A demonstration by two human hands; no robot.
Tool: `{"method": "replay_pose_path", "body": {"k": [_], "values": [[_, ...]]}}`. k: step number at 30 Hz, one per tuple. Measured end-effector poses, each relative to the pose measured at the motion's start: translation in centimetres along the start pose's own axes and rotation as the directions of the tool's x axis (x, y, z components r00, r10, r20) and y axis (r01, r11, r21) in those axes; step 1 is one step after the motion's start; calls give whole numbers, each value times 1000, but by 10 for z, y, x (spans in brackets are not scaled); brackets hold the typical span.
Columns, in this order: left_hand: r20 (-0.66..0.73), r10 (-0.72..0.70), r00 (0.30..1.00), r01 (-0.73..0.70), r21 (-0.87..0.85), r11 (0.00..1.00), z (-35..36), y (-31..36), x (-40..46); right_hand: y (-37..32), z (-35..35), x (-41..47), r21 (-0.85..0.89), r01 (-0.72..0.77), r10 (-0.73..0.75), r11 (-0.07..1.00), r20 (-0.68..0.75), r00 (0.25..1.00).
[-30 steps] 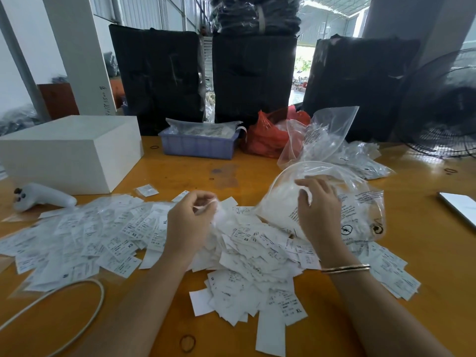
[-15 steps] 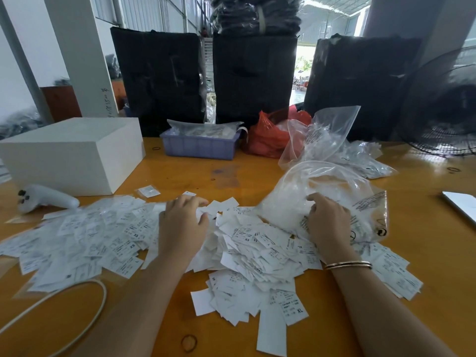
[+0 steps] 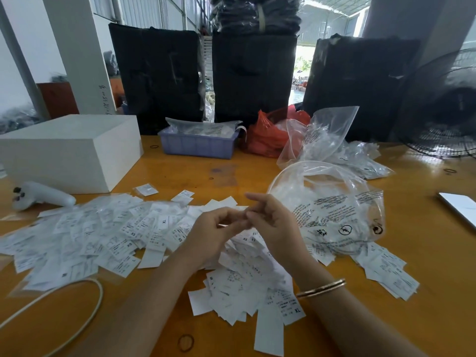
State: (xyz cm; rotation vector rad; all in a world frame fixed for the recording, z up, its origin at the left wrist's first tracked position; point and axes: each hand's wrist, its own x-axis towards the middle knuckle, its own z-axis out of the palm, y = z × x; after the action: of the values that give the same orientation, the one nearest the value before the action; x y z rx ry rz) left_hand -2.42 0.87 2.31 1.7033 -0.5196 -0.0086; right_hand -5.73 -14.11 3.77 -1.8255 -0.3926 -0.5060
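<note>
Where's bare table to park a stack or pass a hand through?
Free: wood between box, tray and labels; right strip between clear bag and the white slab at the edge; near-left, inside the cable loop. Crowded: labels span the middle; bags pile up far right.

table (image 3: 180, 173) — glossy orange wood | pillar (image 3: 77, 60) white | fan (image 3: 443, 106) black | daylight behind

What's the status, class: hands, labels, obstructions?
Left hand, right hand: fingertips touch above label pile, grip unclear. Clear bag beside right hand, mouth open. Nothing blocks.
</note>
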Motion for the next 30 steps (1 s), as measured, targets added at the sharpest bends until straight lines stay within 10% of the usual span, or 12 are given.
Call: {"method": "replay_pose_path", "body": {"k": [5, 8, 11, 30], "values": [[-210, -122, 970, 99, -116, 988, -2, 1, 1, 11, 4, 1, -172, -134, 123, 976, -71, 990], [-272, -152, 950, 106, -178, 978, -4, 5, 1, 26, 7, 0, -718, -125, 241, 684, 61, 969], [-289, -192, 938, 107, -284, 953, -5, 7, 1, 33, 12, -1, -834, -91, 336, 545, 117, 935], [-184, -249, 951, 81, -626, 775, -11, 8, 2, 17, 0, -1, -115, -189, 163, 975, -200, 966]]}}
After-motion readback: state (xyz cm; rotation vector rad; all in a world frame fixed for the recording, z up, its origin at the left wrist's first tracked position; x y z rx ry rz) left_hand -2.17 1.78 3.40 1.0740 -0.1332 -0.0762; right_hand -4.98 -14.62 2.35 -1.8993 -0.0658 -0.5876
